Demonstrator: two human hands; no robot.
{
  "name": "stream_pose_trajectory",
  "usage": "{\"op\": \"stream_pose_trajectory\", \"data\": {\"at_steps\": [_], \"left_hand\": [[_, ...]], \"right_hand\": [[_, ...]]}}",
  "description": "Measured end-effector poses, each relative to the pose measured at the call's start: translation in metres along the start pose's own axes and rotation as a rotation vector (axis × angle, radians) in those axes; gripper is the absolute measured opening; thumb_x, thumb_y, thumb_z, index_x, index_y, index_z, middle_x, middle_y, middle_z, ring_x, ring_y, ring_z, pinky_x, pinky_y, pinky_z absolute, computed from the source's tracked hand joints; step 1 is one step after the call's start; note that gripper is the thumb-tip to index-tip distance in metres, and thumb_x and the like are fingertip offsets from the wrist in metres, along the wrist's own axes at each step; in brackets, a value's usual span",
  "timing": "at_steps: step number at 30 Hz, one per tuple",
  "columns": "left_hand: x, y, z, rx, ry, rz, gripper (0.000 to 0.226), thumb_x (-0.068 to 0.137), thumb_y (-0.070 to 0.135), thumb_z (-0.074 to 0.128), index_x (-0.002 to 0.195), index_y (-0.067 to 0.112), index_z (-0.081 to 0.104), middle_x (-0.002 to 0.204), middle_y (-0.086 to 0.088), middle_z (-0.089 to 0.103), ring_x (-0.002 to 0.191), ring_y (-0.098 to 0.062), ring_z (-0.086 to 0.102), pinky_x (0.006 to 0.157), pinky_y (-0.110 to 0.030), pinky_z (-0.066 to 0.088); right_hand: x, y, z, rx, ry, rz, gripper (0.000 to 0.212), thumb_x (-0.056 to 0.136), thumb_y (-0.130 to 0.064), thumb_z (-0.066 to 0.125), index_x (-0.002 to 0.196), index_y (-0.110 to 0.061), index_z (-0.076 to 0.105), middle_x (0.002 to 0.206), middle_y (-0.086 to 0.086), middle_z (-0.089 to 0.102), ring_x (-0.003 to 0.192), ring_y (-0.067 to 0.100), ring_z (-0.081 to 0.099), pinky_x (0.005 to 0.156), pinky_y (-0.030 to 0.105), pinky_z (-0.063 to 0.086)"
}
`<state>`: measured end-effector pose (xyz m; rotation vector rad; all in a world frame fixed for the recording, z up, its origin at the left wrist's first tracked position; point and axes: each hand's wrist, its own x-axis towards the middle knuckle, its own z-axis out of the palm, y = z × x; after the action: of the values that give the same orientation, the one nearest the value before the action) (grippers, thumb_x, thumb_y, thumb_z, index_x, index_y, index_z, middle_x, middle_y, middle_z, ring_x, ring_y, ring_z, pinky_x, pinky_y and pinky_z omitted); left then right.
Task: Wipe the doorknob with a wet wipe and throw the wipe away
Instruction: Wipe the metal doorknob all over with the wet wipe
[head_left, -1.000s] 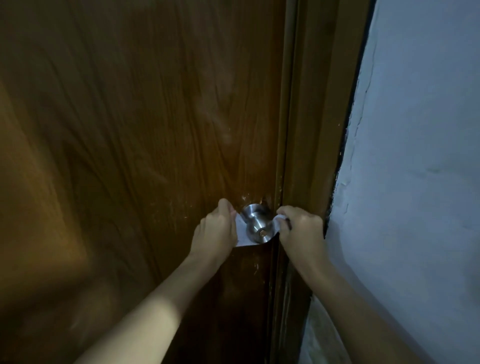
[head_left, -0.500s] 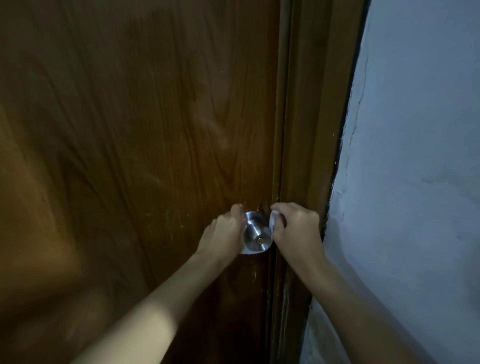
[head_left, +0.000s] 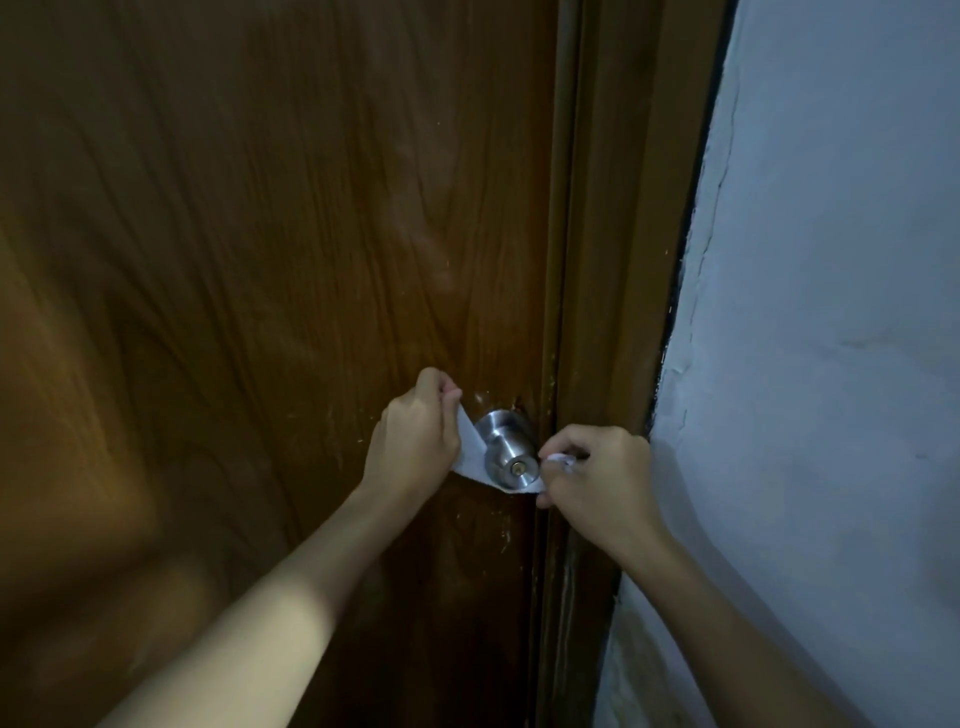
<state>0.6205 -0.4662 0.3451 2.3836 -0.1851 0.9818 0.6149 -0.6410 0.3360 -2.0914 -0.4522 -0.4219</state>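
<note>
A round silver doorknob (head_left: 508, 453) sticks out of the brown wooden door (head_left: 270, 291) near its right edge. A white wet wipe (head_left: 471, 451) is looped under and behind the knob like a strap. My left hand (head_left: 413, 441) pinches the wipe's upper left end, just left of the knob. My right hand (head_left: 597, 483) pinches the other end at the knob's lower right. The part of the wipe behind the knob is hidden.
The wooden door frame (head_left: 597, 312) runs vertically right of the knob. A pale painted wall (head_left: 831, 364) fills the right side. The door face shows light scratches around the knob.
My hands were close against the knob half a second ago. My left hand has since risen up-left and my right hand dropped down-right, sliding the wipe around the knob.
</note>
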Motion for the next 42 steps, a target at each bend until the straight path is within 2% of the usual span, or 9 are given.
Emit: {"op": "stream_pose_trajectory", "data": {"at_steps": [5, 9, 15, 19, 24, 28, 32, 36, 42], "left_hand": [[0.003, -0.004, -0.017, -0.056, 0.234, -0.079, 0.014, 0.094, 0.013, 0.044, 0.099, 0.004, 0.053, 0.065, 0.005, 0.051, 0.052, -0.010, 0.051, 0.044, -0.018, 0.041], [0.015, -0.003, -0.039, -0.058, 0.371, -0.043, 0.018, 0.095, 0.015, 0.044, 0.108, 0.003, 0.049, 0.083, -0.001, 0.055, 0.070, -0.015, 0.055, 0.053, -0.019, 0.040], [-0.007, -0.016, -0.025, 0.110, 0.109, 0.257, 0.022, 0.087, 0.018, 0.036, 0.109, 0.016, 0.041, 0.094, -0.017, 0.062, 0.074, -0.026, 0.063, 0.056, -0.033, 0.054], [-0.019, -0.023, -0.010, 0.189, 0.022, 0.162, 0.024, 0.087, 0.008, 0.045, 0.111, 0.009, 0.048, 0.098, -0.016, 0.058, 0.077, -0.031, 0.062, 0.058, -0.034, 0.048], [-0.030, -0.020, 0.007, 0.202, -0.088, 0.102, 0.031, 0.085, 0.000, 0.054, 0.116, 0.007, 0.049, 0.103, -0.015, 0.056, 0.079, -0.032, 0.062, 0.062, -0.039, 0.050], [-0.043, -0.028, 0.021, 0.316, -0.256, 0.055, 0.038, 0.086, 0.005, 0.055, 0.120, 0.013, 0.042, 0.110, -0.009, 0.051, 0.083, -0.026, 0.061, 0.064, -0.027, 0.045], [-0.049, -0.043, 0.015, 0.195, -0.168, 0.072, 0.030, 0.083, 0.002, 0.058, 0.111, 0.010, 0.048, 0.099, -0.013, 0.059, 0.076, -0.029, 0.064, 0.061, -0.034, 0.054], [-0.031, -0.029, 0.004, 0.036, 0.129, 0.022, 0.017, 0.089, 0.005, 0.051, 0.105, 0.000, 0.055, 0.094, -0.015, 0.064, 0.079, -0.014, 0.057, 0.063, -0.018, 0.042], [-0.036, -0.037, 0.007, 0.229, -0.111, 0.102, 0.016, 0.092, 0.012, 0.048, 0.107, 0.008, 0.052, 0.094, -0.014, 0.063, 0.071, -0.028, 0.064, 0.058, -0.043, 0.056]], "right_hand": [[-0.002, -0.008, -0.001, 0.163, -0.016, -0.008, 0.014, 0.079, 0.000, 0.061, 0.075, -0.012, 0.068, 0.069, 0.004, 0.070, 0.056, 0.010, 0.069, 0.046, 0.019, 0.054], [0.016, -0.013, -0.007, 0.104, 0.184, -0.158, 0.014, 0.079, -0.002, 0.062, 0.085, -0.012, 0.070, 0.079, -0.004, 0.066, 0.063, 0.002, 0.060, 0.051, 0.009, 0.046], [0.019, 0.008, 0.003, -0.235, 0.170, -0.331, 0.017, 0.075, 0.008, 0.064, 0.089, 0.001, 0.071, 0.089, 0.015, 0.068, 0.073, 0.015, 0.059, 0.068, 0.000, 0.042], [0.005, 0.027, 0.022, -0.395, 0.043, -0.271, 0.017, 0.080, 0.004, 0.061, 0.095, 0.001, 0.069, 0.096, 0.018, 0.066, 0.077, 0.030, 0.065, 0.069, 0.027, 0.051], [-0.014, 0.045, 0.033, -0.369, -0.012, -0.158, 0.021, 0.087, -0.003, 0.053, 0.102, -0.005, 0.068, 0.103, 0.011, 0.061, 0.084, 0.023, 0.061, 0.064, 0.010, 0.035], [-0.023, 0.061, 0.042, -0.445, -0.160, -0.003, 0.024, 0.089, -0.008, 0.050, 0.109, -0.012, 0.064, 0.109, 0.004, 0.056, 0.085, 0.015, 0.057, 0.070, 0.021, 0.047], [-0.023, 0.045, 0.029, -0.334, 0.131, -0.314, 0.014, 0.081, -0.008, 0.058, 0.087, -0.003, 0.070, 0.087, 0.011, 0.064, 0.062, 0.013, 0.060, 0.057, 0.012, 0.047], [0.000, 0.020, 0.022, -0.238, 0.405, -0.493, 0.020, 0.084, -0.008, 0.053, 0.087, 0.004, 0.069, 0.087, 0.021, 0.066, 0.074, 0.012, 0.054, 0.073, 0.013, 0.045], [0.002, 0.040, 0.035, -0.360, 0.129, -0.360, 0.015, 0.081, 0.003, 0.057, 0.091, 0.000, 0.068, 0.091, 0.019, 0.063, 0.062, 0.026, 0.064, 0.053, 0.027, 0.057]]}}
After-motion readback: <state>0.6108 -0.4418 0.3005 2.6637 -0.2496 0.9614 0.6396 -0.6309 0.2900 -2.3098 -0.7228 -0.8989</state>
